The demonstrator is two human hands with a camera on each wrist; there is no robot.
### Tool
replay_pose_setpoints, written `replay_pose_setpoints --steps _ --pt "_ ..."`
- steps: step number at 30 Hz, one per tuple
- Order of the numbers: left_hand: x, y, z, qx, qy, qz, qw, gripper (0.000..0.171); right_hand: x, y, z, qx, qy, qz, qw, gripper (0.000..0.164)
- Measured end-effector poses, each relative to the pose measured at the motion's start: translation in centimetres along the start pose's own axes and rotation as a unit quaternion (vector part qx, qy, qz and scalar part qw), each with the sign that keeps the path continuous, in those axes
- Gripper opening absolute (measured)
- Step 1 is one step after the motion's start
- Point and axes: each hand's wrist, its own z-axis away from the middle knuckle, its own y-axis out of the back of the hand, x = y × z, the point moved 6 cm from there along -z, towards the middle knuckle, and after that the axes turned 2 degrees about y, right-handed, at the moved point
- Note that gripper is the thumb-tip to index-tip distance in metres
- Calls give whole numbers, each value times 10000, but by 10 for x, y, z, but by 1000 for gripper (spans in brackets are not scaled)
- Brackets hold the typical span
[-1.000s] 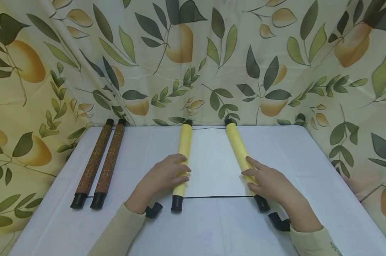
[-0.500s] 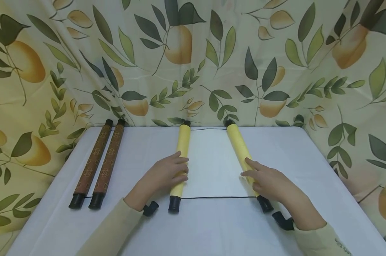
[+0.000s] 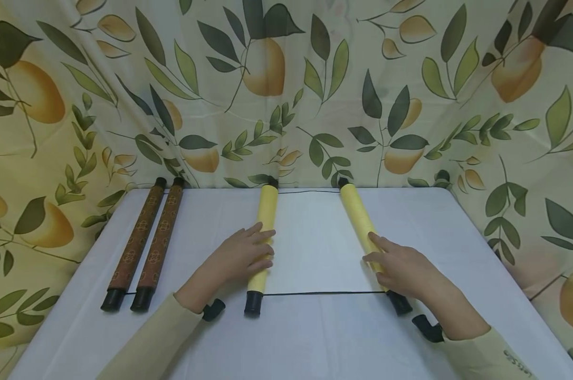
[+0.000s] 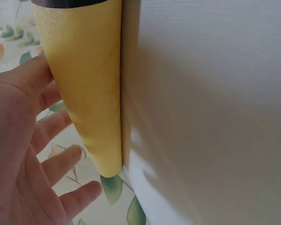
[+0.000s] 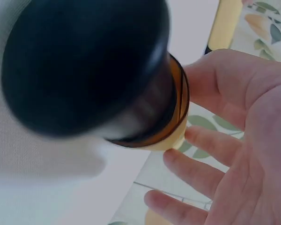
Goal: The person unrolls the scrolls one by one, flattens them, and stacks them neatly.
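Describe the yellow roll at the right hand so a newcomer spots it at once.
On the white tabletop, find the white sheet spread out. The yellow roll lies along its right edge, fingers of the right hand touching it. Its far end leans left; the other yellow roll leans right.

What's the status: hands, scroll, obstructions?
Left hand on left yellow roll; right hand on right yellow roll. White sheet spread between rolls. No obstruction seen there.

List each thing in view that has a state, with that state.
Yellow scroll: partly unrolled, white inside showing
Brown scroll: nearly closed, narrow gap between rolls
Left hand: fingers spread, at the yellow scroll
Right hand: fingers spread, at the yellow scroll
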Motion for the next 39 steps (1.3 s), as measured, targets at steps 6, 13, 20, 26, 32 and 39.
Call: replay_pose_setpoints --steps 6,13,20,26,32,39 --pt "-1 -1 2 -322 258 -76 9991 29 -1 2 2 -19 40 95 9999 31" --pt "-5 1 4 -219 330 -53 9992 29 5 2 2 7 -40 200 9998 33" --pt "-6 3 8 -135 55 -72 9999 31 7 0 5 -20 72 123 9999 42" --pt "-7 5 12 -76 40 28 10000 32 12 0 6 -39 74 203 9998 32" --pt "-10 6 16 -58 51 -37 10000 33 16 -2 6 -164 -141 -15 9998 35" --pt "-14 10 21 126 52 12 9999 26 19 -5 7 -209 -201 -1 9996 37"
